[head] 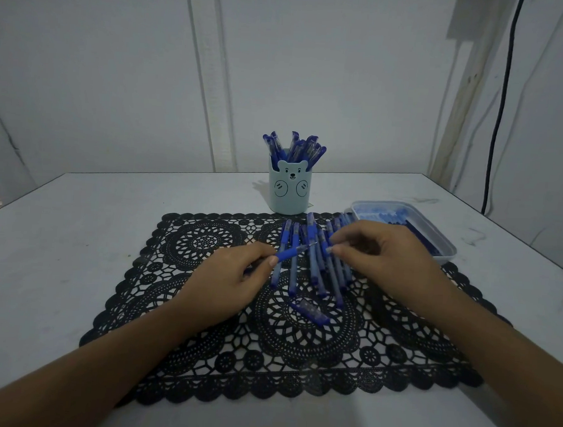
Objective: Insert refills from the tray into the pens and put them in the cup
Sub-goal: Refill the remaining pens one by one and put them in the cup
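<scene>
Black lace mat (265, 375) on the tabletop (77, 235): your left hand (234, 276) grips a blue pen (287, 254) in curled fingers. Your right hand (379, 254) pinches narrowly at its tip; whether it holds anything, you cannot tell. Loose pens (316, 270) lie beneath, the refill tray (449, 246) to the right, and the pen-filled bear cup (289, 194) behind.

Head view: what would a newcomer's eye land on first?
A pale blue bear-faced cup crammed with blue pens stands just behind a black lace placemat. On the mat lies a row of loose pens, over which the left hand grips one pen and the right hand hovers close.
</scene>
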The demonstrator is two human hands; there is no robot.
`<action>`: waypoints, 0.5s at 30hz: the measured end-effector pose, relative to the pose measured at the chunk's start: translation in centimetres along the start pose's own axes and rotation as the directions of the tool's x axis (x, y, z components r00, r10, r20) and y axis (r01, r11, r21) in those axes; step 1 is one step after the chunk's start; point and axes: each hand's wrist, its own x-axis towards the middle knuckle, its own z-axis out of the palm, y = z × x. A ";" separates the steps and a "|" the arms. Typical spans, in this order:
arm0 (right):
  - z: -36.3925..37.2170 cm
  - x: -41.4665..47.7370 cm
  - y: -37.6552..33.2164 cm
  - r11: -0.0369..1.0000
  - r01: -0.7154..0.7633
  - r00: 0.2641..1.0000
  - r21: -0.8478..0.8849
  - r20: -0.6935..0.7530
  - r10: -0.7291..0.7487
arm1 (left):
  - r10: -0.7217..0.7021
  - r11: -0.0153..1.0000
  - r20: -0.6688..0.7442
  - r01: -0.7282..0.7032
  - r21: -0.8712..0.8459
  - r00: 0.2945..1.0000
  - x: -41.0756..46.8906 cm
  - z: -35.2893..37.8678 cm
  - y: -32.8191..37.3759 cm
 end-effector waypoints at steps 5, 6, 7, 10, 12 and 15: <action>0.4 0.1 0.0 0.994 -0.030 0.999 0.106 -0.040 0.034 | 0.037 0.999 0.031 -0.038 0.025 0.999 -0.1 0.0 0.1; 0.5 0.1 -0.1 0.993 -0.027 0.999 0.115 -0.039 0.032 | 0.042 0.999 0.029 -0.043 0.027 0.999 -0.1 0.0 0.1; 0.6 0.1 0.0 0.992 -0.027 0.999 0.125 -0.039 0.032 | 0.045 0.999 0.027 -0.046 0.028 0.999 -0.1 0.0 0.0; 0.8 0.0 0.0 0.989 -0.028 0.999 0.145 -0.031 0.033 | 0.052 0.998 0.037 -0.054 0.037 0.998 -0.1 0.0 0.0; 0.9 0.0 0.0 0.990 -0.027 0.999 0.136 -0.024 0.031 | 0.055 0.997 0.046 -0.057 0.048 0.997 -0.1 0.1 0.1; 1.3 -0.2 -0.2 0.992 -0.027 1.000 0.124 0.015 0.025 | 0.070 0.996 0.064 -0.073 0.057 0.996 -0.1 0.0 0.1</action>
